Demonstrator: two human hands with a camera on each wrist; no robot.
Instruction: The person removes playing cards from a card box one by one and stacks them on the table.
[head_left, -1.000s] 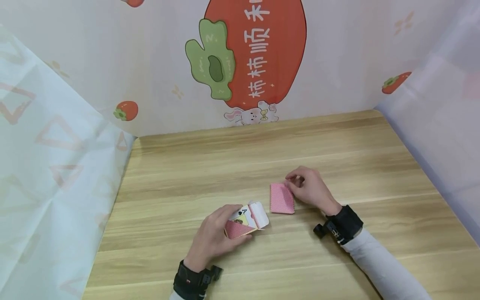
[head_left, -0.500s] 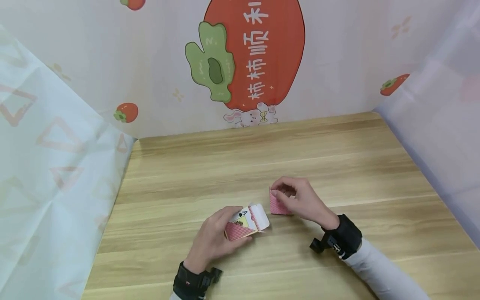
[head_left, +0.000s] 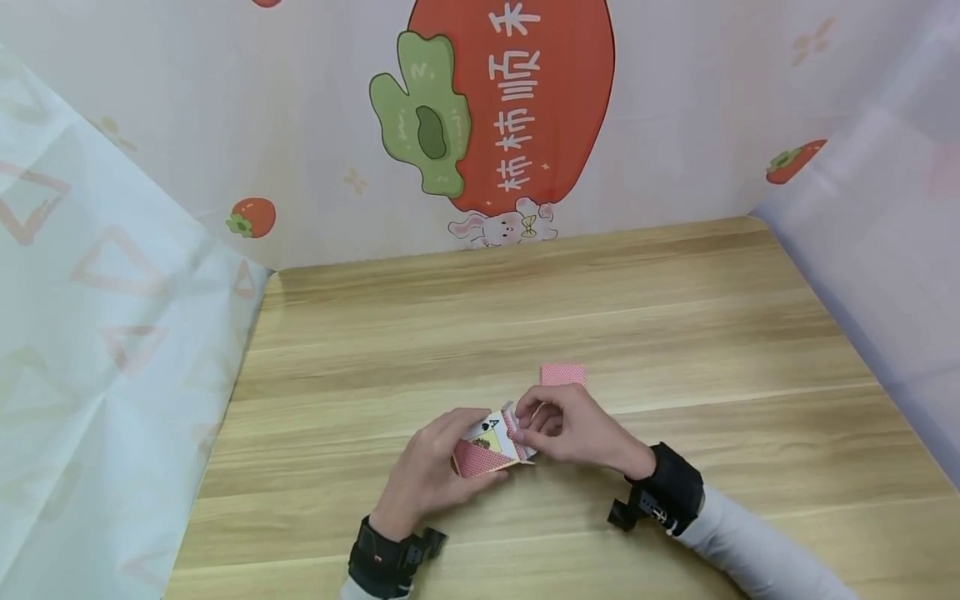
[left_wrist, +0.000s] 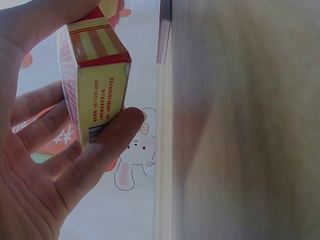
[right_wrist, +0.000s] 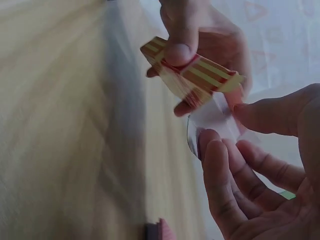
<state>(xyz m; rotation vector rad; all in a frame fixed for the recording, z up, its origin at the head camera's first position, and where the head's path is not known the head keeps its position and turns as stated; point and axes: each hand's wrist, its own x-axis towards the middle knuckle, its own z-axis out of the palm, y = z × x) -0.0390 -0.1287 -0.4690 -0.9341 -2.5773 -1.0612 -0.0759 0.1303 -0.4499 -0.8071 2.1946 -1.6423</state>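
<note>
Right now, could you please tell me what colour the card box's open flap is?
The open flap looks white, showing best in the right wrist view.

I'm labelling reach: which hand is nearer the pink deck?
Right: the right hand is just in front of the pink deck, partly hiding it; the left hand is farther off to its left, gripping the box.
</note>
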